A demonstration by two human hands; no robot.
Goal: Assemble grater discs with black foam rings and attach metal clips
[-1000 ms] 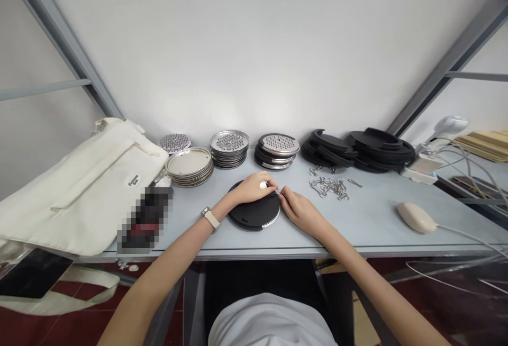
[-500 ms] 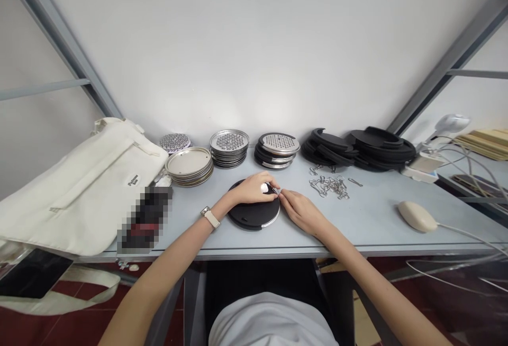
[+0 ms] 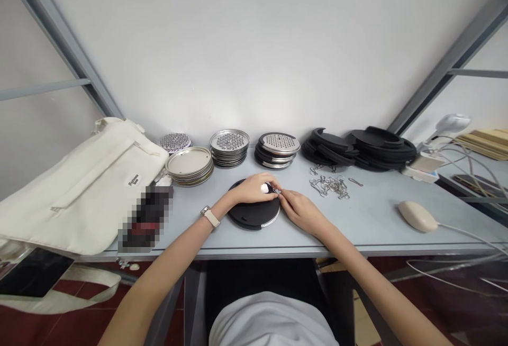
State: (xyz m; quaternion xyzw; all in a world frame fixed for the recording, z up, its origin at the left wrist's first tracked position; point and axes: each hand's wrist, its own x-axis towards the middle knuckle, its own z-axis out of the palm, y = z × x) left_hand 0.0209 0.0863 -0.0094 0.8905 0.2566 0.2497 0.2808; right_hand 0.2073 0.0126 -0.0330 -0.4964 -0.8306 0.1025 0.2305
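A black round disc (image 3: 256,214) with a shiny metal rim showing at its lower right lies flat on the table in front of me. My left hand (image 3: 256,188) rests over its upper part, thumb and forefinger curled together at its right edge. Something small and white (image 3: 264,188) shows at those fingers. From the right, my right hand (image 3: 298,208) meets them, its fingertips pinched. Between both hands' fingertips is a small metal clip (image 3: 276,191), mostly hidden. Loose metal clips (image 3: 329,186) lie in a pile beyond my right hand.
Along the wall stand gold-toned lids (image 3: 188,162), metal grater discs (image 3: 229,142), black-rimmed grater discs (image 3: 278,145) and black round covers (image 3: 327,145). A white bag (image 3: 87,187) covers the left side. At right are a corded mouse (image 3: 417,216) and a charger with cables (image 3: 424,163).
Almost nothing differs. Both hands stay at the disc's right edge, with only a very slight shift of the fingertips around the metal clip.
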